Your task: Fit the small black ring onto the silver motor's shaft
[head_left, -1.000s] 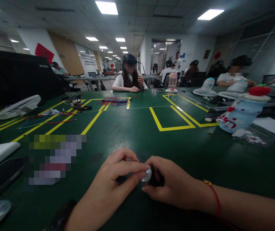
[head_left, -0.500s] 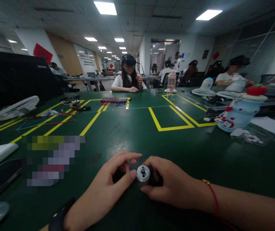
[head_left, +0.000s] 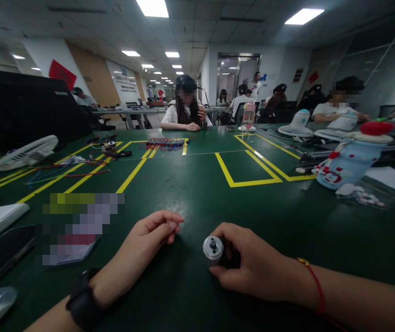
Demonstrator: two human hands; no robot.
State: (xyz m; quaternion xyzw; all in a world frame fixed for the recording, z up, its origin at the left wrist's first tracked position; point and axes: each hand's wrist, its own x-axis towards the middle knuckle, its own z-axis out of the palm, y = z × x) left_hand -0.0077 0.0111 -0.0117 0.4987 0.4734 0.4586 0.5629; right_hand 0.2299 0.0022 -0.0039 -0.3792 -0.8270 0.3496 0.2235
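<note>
We grip a silver cylindrical motor (head_left: 213, 249), shaft end towards us, in our right hand (head_left: 253, 263), while our loosely curled left hand (head_left: 156, 233) is apart from it, with a blue bottle (head_left: 358, 159) and bundled wires (head_left: 166, 144) farther across the green table (head_left: 183, 186).

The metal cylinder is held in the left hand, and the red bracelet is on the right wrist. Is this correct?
Not quite: the right hand, not the left hand, holds the metal cylinder, as the head view shows. The red bracelet is indeed on the right wrist.

Metal cyl. (head_left: 213, 252) shiny, smooth; tbl. (head_left: 183, 184) glossy
</note>
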